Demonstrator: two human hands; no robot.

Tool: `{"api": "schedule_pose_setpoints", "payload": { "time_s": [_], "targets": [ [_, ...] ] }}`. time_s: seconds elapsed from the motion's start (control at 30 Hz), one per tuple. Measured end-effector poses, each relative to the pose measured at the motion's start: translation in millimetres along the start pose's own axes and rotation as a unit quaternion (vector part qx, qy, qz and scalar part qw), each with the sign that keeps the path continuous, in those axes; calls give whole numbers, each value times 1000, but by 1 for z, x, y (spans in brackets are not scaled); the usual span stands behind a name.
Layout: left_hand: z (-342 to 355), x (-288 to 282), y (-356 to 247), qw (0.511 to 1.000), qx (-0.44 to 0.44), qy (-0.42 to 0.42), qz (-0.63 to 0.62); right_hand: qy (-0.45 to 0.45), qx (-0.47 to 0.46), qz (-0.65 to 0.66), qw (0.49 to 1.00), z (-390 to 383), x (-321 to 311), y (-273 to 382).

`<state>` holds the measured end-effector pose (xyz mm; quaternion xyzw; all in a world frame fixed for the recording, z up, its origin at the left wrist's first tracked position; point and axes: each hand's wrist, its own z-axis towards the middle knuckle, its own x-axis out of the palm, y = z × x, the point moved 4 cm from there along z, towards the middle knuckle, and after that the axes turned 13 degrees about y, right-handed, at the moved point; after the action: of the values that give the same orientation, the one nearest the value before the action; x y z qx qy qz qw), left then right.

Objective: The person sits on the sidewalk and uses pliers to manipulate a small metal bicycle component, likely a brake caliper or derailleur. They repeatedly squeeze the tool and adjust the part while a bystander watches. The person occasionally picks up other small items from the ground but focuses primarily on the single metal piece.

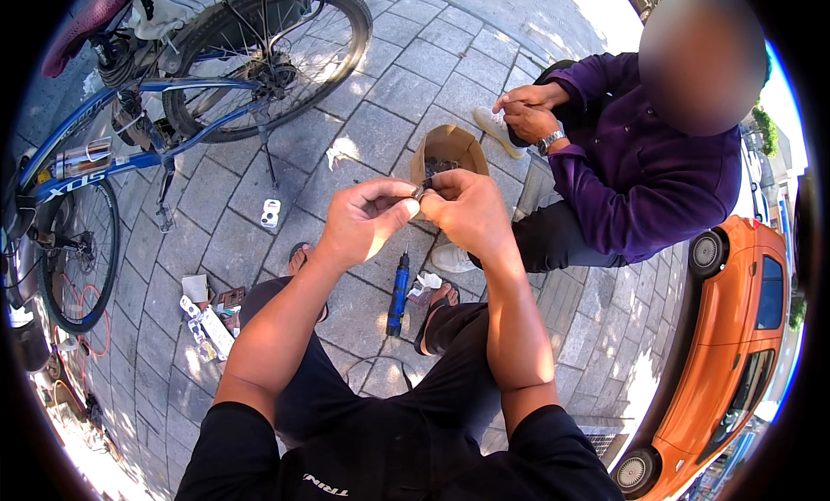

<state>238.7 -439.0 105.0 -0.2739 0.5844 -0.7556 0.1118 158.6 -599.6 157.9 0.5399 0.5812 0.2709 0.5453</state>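
My two hands meet in front of me above the paving. The thumb and forefinger of my left hand [367, 220] pinch a small dark metal piece [420, 191]. My right hand [471, 211] grips the same piece from the other side, fingers curled in. It is too small and too covered by fingertips for its kind to show. Just beyond my right hand stands an open brown cardboard box [454, 138] with small dark bits inside. A blue handheld rotary tool [399, 300] with a thin tip lies on the ground between my feet, beside crumpled white paper [424, 283].
A blue bicycle [143, 159] stands at the left. Small packets and cards [210, 328] lie by my left leg; a white piece with round holes [271, 213] lies farther off. A person in a purple shirt [644, 168] sits at the right, hands together. An orange car [722, 354] is behind.
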Motion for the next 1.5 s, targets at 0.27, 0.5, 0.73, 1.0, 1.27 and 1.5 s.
{"api": "schedule_pose_setpoints", "payload": {
  "time_s": [0.27, 0.5, 0.73, 1.0, 1.27, 1.5],
  "targets": [
    [0, -4, -2, 999, 8, -19, -44, -3, -31, 4, 999, -1, 6, 4],
    [0, -6, -4, 995, 37, -52, -78, -32, -129, 63, 989, -3, 12, 6],
    [0, -5, -14, 993, 89, -43, -68, -89, -217, -46, 971, -5, 21, 18],
    [1, -8, -12, 993, 92, -41, -63, -104, -225, -9, 969, -3, 25, 11],
    [0, -8, -15, 992, 109, -42, -40, -100, -244, 8, 965, -2, 26, 8],
    [-2, -6, -21, 989, 144, -42, 4, -130, -306, -81, 940, -5, 25, 15]
  ]
}}
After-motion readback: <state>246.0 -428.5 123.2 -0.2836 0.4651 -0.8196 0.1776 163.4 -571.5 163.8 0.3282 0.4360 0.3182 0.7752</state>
